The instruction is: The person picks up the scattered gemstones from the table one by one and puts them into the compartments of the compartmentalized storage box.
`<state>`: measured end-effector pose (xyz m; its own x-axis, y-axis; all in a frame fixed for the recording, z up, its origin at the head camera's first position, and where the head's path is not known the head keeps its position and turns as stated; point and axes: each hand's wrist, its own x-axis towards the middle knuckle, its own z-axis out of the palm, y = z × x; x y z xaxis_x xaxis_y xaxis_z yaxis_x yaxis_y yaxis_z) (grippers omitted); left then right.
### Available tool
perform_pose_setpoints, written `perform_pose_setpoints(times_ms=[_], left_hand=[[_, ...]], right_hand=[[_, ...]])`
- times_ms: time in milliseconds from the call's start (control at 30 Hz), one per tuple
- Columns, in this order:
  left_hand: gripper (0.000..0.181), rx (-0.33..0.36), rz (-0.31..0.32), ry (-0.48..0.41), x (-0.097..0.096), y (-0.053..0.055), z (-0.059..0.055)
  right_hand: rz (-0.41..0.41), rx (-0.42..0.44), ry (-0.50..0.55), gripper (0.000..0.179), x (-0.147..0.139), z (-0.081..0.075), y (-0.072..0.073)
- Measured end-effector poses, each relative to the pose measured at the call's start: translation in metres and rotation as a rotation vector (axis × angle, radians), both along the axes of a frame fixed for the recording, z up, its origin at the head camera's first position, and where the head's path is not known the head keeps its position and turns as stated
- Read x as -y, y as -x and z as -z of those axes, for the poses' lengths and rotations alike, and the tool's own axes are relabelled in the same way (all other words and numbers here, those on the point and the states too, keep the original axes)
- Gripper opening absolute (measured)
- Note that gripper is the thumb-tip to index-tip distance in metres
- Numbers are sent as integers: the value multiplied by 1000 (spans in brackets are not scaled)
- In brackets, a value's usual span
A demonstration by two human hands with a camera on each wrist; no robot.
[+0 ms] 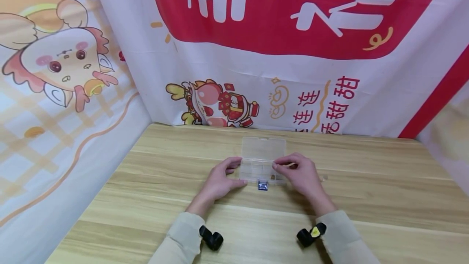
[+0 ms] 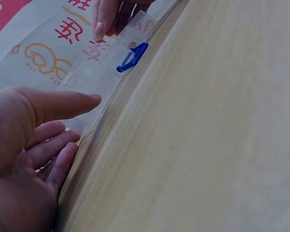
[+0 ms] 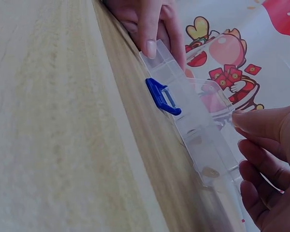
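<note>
A clear plastic compartment box (image 1: 253,170) lies on the table with its lid (image 1: 264,148) raised at the back. Its blue latch (image 3: 157,94) hangs down at the front edge. My left hand (image 1: 221,178) holds the box's left end, thumb (image 2: 72,104) at the front corner and fingers behind. At the box's right end, my right hand (image 1: 298,173) brings thumb and index tips close together above the back of the compartments. Whether anything sits between those fingertips cannot be made out. A small brownish piece (image 3: 210,171) lies in the front right compartment.
The wood-grain table (image 1: 165,199) runs back to a printed cloth (image 1: 154,72). Right of the box, a small pale thing (image 1: 324,177) lies on the table, too small to identify. Another printed cloth (image 1: 73,133) hangs along the left side.
</note>
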<state>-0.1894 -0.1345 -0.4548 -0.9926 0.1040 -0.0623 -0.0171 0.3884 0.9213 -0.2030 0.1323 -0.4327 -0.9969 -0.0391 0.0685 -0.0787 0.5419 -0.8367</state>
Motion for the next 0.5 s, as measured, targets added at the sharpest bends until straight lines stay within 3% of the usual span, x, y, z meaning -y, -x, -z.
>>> perform_pose_setpoints(times_ms=[500], left_hand=[[72,-12,1,4,0,0,1]], right_hand=[[9,-15,-36,15,8,-1,-2]])
